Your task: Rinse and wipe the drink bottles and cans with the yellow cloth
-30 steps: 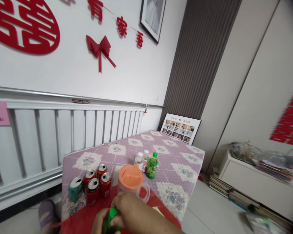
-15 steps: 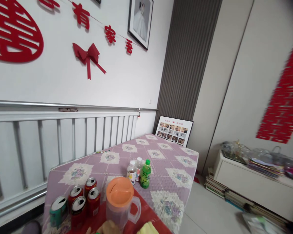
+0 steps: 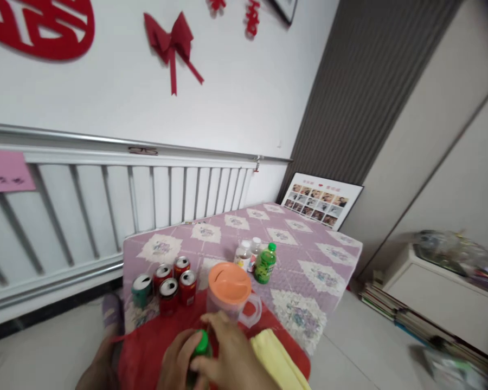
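Note:
A bottle with a green cap (image 3: 203, 341) stands between my hands at the bottom of the view, its lower part hidden by fingers. My left hand (image 3: 178, 358) wraps round its left side. From the right, my right hand (image 3: 236, 355) curls round the same bottle, thumb in front and fingers behind the cap. Just beyond is a clear plastic pitcher with an orange lid (image 3: 230, 283). A folded yellow cloth (image 3: 278, 360) lies right of my right hand. Underneath is a red mat (image 3: 142, 352).
Several opened drink cans (image 3: 168, 290) stand at the left. A green drink bottle (image 3: 265, 264) and two small white-capped bottles (image 3: 243, 255) are behind the pitcher. A floral tablecloth (image 3: 282, 298) covers the table, with a radiator (image 3: 142, 197) along the wall.
The view has tilted down and turned left, so things on the table sit higher and further right. Both hands and the green-capped bottle have come further into view.

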Demonstrator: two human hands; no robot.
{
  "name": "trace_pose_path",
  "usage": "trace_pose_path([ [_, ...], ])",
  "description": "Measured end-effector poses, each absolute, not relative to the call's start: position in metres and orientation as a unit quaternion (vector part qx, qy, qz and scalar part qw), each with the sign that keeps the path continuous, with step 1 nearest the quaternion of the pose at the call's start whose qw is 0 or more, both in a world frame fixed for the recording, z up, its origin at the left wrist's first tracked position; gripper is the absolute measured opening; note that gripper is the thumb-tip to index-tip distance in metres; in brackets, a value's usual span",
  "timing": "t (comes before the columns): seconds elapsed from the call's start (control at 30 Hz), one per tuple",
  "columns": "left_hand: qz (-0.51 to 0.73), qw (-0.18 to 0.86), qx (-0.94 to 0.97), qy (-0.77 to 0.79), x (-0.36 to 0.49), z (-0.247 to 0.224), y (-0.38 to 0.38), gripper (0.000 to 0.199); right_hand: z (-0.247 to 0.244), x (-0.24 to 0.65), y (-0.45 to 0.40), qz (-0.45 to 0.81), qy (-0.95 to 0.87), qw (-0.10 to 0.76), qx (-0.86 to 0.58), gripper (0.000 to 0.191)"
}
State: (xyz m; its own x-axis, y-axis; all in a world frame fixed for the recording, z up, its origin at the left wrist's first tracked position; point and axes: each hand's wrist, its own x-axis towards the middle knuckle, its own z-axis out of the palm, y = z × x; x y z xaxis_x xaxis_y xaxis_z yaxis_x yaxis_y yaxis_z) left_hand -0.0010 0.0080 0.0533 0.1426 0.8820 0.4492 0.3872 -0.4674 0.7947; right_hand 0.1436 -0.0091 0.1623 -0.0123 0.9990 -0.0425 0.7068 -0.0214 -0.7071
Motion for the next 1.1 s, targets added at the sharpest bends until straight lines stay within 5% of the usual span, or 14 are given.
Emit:
trace_pose_path([
  [0.13, 0.465, 0.258, 0.724, 0.439, -0.001, 0.043, 0.007, 0.046, 0.191, 0.151, 0.000, 0.282, -0.753, 0.220, -0.553, 0.062],
  [0.37, 0.501, 0.251, 0.709, 0.429, 0.009, 0.038, -0.002, 0.062, 0.199, 0.148, 0.023, 0.241, -0.839, 0.108, -0.475, 0.020],
  [0.83, 0.496, 0.335, 0.670, 0.439, 0.011, 0.035, -0.001, 0.071, 0.204, 0.149, 0.034, 0.204, -0.893, 0.038, -0.399, 0.025],
  [1.1, 0.496, 0.329, 0.684, 0.420, 0.010, 0.037, 0.001, 0.074, 0.190, 0.143, 0.029, 0.122, -0.843, 0.006, -0.523, 0.018],
])
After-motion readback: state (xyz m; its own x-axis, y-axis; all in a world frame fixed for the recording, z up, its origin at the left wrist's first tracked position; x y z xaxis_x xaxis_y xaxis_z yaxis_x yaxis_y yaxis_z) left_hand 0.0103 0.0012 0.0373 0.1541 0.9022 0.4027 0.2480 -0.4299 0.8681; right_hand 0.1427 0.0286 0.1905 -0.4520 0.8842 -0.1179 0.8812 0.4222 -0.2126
